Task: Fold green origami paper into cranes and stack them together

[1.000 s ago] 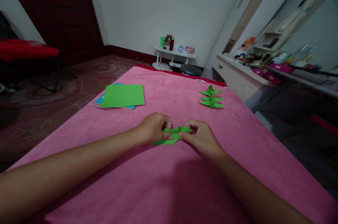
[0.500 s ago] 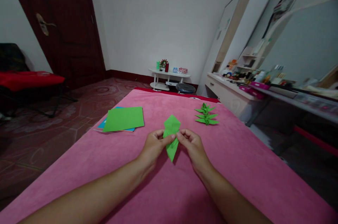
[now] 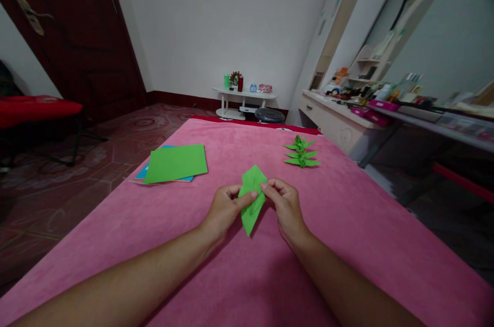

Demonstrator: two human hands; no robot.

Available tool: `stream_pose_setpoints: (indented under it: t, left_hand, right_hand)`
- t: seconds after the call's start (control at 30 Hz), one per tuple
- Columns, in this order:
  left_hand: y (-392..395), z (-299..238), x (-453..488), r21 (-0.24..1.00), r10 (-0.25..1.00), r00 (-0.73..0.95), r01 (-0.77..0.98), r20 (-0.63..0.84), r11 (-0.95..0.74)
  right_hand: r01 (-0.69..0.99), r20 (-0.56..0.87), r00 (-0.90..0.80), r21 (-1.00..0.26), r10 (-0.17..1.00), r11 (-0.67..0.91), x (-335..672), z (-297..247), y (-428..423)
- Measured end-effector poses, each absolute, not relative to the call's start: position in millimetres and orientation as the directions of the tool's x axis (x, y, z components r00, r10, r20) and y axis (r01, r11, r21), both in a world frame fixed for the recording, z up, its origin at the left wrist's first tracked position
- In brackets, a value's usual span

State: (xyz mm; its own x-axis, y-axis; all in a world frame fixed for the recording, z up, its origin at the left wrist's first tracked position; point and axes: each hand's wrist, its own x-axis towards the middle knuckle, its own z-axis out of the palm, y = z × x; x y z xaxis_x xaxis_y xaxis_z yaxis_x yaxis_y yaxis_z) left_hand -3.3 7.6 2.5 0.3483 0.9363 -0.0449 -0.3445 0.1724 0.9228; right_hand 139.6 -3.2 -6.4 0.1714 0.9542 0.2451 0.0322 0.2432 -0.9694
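Note:
Both of my hands pinch a folded green paper piece [image 3: 251,203], a long diamond shape held upright just above the pink cloth [image 3: 347,234]. My left hand [image 3: 226,209] grips its left edge with thumb and fingers closed. My right hand [image 3: 283,203] pinches its right edge the same way. The lower tip of the paper points down toward the cloth between my wrists.
A stack of flat paper sheets, green on top of blue [image 3: 175,163], lies at the left of the cloth. Three finished green folded figures [image 3: 301,153] sit at the far right. Beyond are a small white shelf [image 3: 244,95], a cluttered dresser [image 3: 347,111] and a red chair [image 3: 34,111].
The green paper lay low and flat between my hands a second ago; I have lifted it and turned it upright. Since half a second ago it has barely moved.

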Motion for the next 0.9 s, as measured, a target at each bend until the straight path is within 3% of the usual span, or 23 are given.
stream_pose_setpoints:
  t: [0.27, 0.4, 0.53, 0.63, 0.9]
  left_hand:
    - [9.8, -4.2, -3.3, 0.968, 0.933, 0.352, -0.199, -0.075, 0.152]
    - [9.9, -3.5, -3.4, 0.965, 0.895, 0.442, -0.208, -0.055, 0.162]
    - [9.4, 1.2, -5.7, 0.957, 0.822, 0.556, -0.152, -0.125, 0.248]
    - [9.6, 0.9, -6.9, 0.961, 0.8, 0.574, -0.079, -0.173, 0.265]
    - [5.8, -2.1, -4.4, 0.954, 0.81, 0.573, -0.154, -0.125, 0.256]
  right_hand:
    - [-0.06, 0.191, 0.063, -0.979, 0.98, 0.195, 131.9, -1.9, -4.2]
    - [-0.043, 0.214, 0.14, -0.974, 0.967, 0.222, 134.0, -3.8, -3.6]
    - [-0.08, 0.239, 0.231, -0.961, 0.943, 0.263, 139.1, -2.8, -3.2]
    - [-0.119, 0.249, 0.239, -0.952, 0.939, 0.282, 141.1, -3.6, -2.5]
    - [-0.227, 0.169, 0.273, -0.945, 0.947, 0.235, 138.6, -6.9, -2.0]
